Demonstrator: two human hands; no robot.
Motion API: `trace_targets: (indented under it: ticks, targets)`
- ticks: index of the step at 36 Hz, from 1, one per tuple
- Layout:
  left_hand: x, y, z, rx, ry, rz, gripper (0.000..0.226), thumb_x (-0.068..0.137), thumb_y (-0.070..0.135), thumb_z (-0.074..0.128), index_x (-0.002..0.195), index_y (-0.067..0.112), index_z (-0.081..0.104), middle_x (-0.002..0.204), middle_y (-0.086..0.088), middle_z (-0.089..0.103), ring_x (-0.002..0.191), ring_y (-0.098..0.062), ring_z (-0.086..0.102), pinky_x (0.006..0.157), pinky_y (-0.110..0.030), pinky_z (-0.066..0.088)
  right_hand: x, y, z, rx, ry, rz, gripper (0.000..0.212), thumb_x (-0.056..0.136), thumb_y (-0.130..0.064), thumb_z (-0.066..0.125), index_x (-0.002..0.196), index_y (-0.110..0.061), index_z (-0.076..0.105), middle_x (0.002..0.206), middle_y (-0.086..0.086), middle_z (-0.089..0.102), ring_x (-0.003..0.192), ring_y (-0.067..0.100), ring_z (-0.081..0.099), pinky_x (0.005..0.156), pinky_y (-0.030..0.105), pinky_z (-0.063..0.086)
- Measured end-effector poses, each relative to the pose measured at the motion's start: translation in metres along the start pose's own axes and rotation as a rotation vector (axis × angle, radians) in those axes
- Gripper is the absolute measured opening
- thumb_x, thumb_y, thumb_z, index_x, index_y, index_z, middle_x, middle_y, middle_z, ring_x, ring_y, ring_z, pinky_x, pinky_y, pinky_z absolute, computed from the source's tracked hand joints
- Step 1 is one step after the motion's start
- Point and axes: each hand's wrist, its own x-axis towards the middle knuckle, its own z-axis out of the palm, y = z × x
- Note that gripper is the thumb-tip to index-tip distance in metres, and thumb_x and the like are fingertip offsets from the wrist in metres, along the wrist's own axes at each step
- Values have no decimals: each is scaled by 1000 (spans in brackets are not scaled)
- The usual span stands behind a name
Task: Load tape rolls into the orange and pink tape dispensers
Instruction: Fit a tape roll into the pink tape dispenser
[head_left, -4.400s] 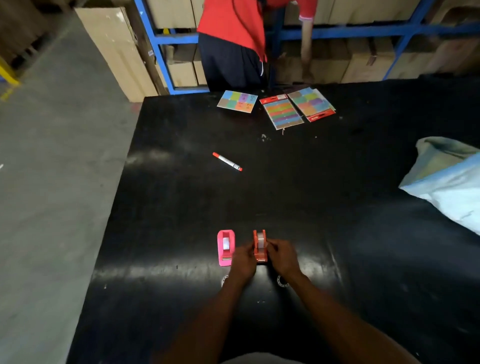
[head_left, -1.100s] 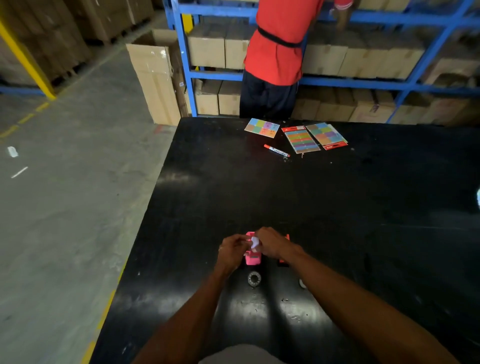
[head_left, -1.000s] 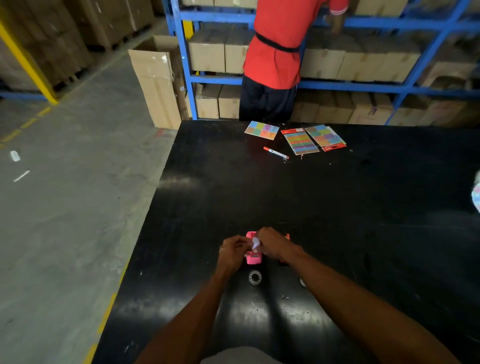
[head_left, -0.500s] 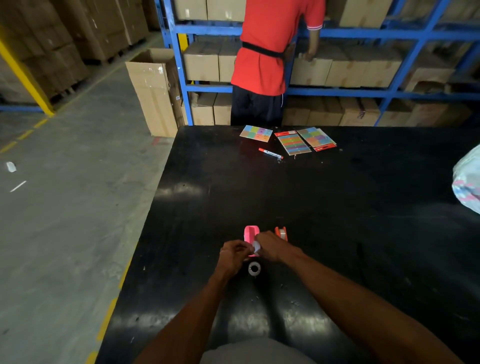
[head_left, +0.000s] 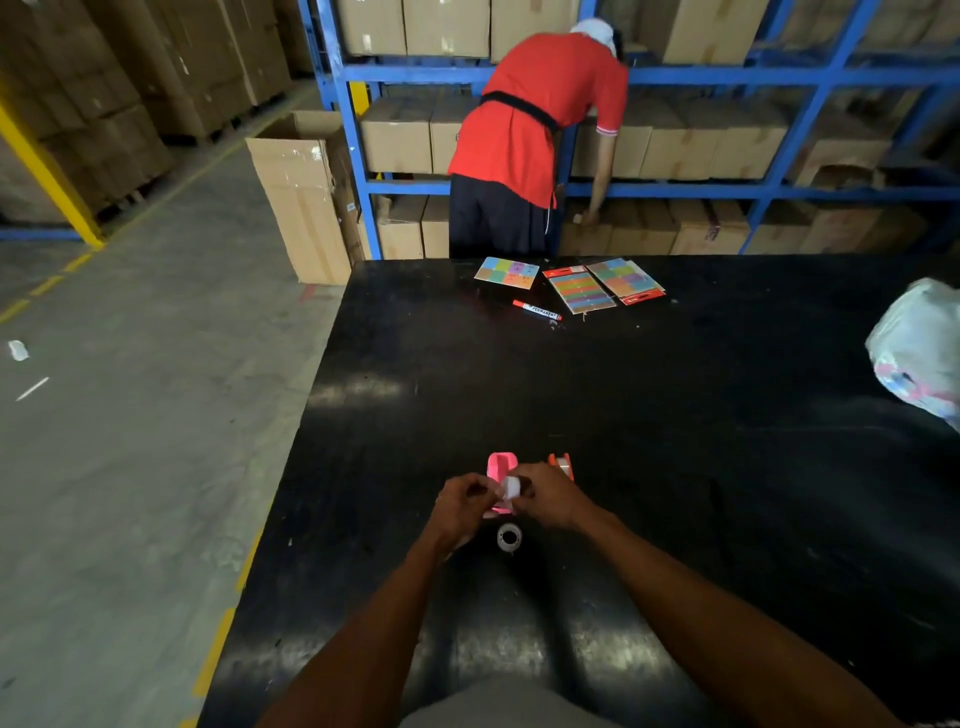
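Observation:
The pink tape dispenser (head_left: 502, 464) lies on the black table (head_left: 675, 441), its near end hidden behind my fingers. Just right of it stands the orange tape dispenser (head_left: 562, 461) with a roll showing inside. My left hand (head_left: 462, 506) and my right hand (head_left: 550, 493) meet over the pink dispenser, both pinching a small white tape roll (head_left: 510, 487) held upright between them. A second small tape roll (head_left: 508, 538) lies flat on the table just below my hands.
At the far edge lie colourful sticker sheets (head_left: 579, 288) and a red marker (head_left: 536, 310). A white plastic bag (head_left: 919, 348) sits at the right edge. A person in a red shirt (head_left: 535, 119) bends at blue shelving with cardboard boxes (head_left: 304, 197). The table's left edge drops to concrete floor.
My hands stay together over the pink dispenser with the white roll. The view has shifted, and the person in red has bent further towards the shelf.

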Motion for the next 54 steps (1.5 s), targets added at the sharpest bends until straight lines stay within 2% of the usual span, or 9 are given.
trace_targets:
  ticks: [6,9,13,17,21,32,40,45,54]
  targets:
    - [-1,-1,-1,-67,18,-19,19,87,4,68,100,-10,67,95,-21,73,88,-29,72,73,-27,62,-3,9,10,51,55,48,47,82,-37,74,120,-28,49,108,-1,65,96,13,64,81,27,48]
    - [-3,-2,-4,-70,8,-26,15,86,3,68,97,-7,69,92,-18,73,86,-26,72,73,-26,62,-5,12,16,61,66,43,38,83,-38,72,112,-32,48,106,-2,65,97,12,64,84,33,52]
    - [-4,-5,-8,-60,-11,-42,7,87,3,67,93,3,71,93,-14,75,87,-24,74,80,-34,61,-7,14,22,56,77,-11,36,85,-38,71,114,-27,52,104,-3,66,96,10,63,75,24,49]
    - [-6,-5,-9,-67,15,-36,5,87,1,67,90,3,69,89,-16,73,83,-22,72,70,-24,60,-7,17,26,35,130,-45,27,88,-34,68,110,-25,56,99,-7,64,91,8,63,72,21,49]
    - [-7,-8,-10,-81,19,-46,8,87,0,67,94,-2,66,94,-26,72,80,-22,72,66,-19,59,-5,23,29,-3,153,-44,28,87,-34,67,111,-24,58,104,-5,64,93,8,61,80,27,51]
    - [-7,-9,-9,-109,-12,-63,22,87,3,67,108,-1,62,91,-16,73,75,-15,73,71,-24,58,-12,57,39,-188,85,34,21,82,-31,66,92,-35,48,101,-2,55,87,15,56,75,34,49]
    - [-3,-11,-8,-97,-42,-107,12,88,4,67,98,11,68,85,-4,74,75,-13,73,75,-28,56,-22,74,55,-386,-8,167,39,87,-25,66,121,-22,49,128,11,49,107,29,59,89,39,50]
    - [0,-13,-10,-71,-40,-126,22,90,8,66,110,2,66,95,-11,74,82,-16,73,72,-20,58,-16,77,65,-420,-56,236,62,89,-26,66,144,-21,38,151,16,34,131,34,46,105,40,40]
    - [6,-18,-14,-112,-41,-152,11,89,10,66,100,11,67,89,-7,74,81,-18,72,75,-25,58,-7,75,63,-440,-19,228,46,85,-21,70,125,-18,47,131,12,50,112,29,57,86,32,44]
